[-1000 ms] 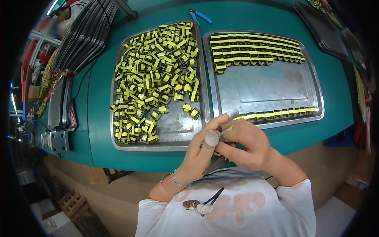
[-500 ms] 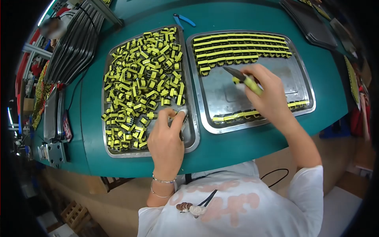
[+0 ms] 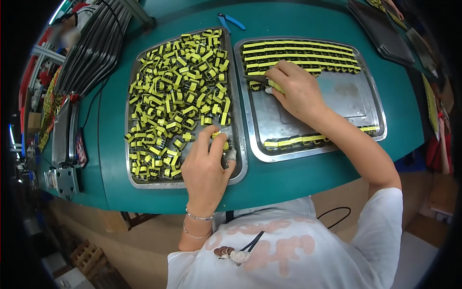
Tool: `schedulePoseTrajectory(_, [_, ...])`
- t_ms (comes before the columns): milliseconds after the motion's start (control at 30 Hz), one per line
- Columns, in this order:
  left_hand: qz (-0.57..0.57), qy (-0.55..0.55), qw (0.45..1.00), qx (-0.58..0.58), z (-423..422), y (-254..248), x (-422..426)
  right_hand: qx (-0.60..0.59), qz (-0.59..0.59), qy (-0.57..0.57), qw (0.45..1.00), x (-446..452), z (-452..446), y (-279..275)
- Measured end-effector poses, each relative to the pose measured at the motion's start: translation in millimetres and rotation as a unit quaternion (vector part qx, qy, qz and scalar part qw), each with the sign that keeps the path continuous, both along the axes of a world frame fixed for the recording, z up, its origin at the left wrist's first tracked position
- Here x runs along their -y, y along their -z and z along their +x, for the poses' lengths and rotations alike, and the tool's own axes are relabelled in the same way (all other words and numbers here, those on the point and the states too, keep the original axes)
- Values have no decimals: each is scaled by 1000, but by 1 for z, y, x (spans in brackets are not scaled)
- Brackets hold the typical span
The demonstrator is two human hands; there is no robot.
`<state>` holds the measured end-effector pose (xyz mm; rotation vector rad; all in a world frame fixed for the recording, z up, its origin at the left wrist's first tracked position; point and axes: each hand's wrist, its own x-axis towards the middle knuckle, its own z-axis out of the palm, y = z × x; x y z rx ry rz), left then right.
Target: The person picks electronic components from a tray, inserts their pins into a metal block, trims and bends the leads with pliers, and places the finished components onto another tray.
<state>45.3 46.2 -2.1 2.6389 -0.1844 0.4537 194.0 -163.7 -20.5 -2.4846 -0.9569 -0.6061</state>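
Observation:
My left hand (image 3: 206, 166) is over the lower right of the left metal tray (image 3: 243, 166), its fingertips closed around a yellow-and-black part (image 3: 220, 138). Something dark shows beside its thumb, too hidden to name. Loose parts (image 3: 178, 91) of the same kind lie heaped in that tray. My right hand (image 3: 297, 91) is closed on a dark pointed tool (image 3: 255, 78) with a yellow-green piece at the fingers. The tool's tip is at the left end of the lowest upper row of parts (image 3: 298, 62) in the right metal tray (image 3: 250, 139). Pale coverings show on some fingertips.
Blue-handled cutters (image 3: 232, 21) lie behind the trays on the green table (image 3: 288, 180). Another row of parts (image 3: 298, 140) runs along the right tray's near edge. Black trays (image 3: 380, 33) lie at the back right, more (image 3: 94, 53) stand at left. A person is at upper left.
My hands, together a second ago, have separated. The left went to the left tray and closed on a part; the right moved over the right tray, then up and left to the upper rows.

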Motion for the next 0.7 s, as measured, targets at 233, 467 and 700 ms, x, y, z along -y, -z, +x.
schedulePoseTrajectory(233, [-378, -11, 925, -44, -10, 1, -2, -23, 10, -11, 1000, 3, -2, -9])
schedulePoseTrajectory(467, [-727, 75, 661, -169, -13, 1, -1, -180, 39, -61, 981, 11, -58, -53])
schedulePoseTrajectory(700, [-716, 77, 665, -199, -12, -8, 16, -212, 84, -120, 966, 11, -93, -55])
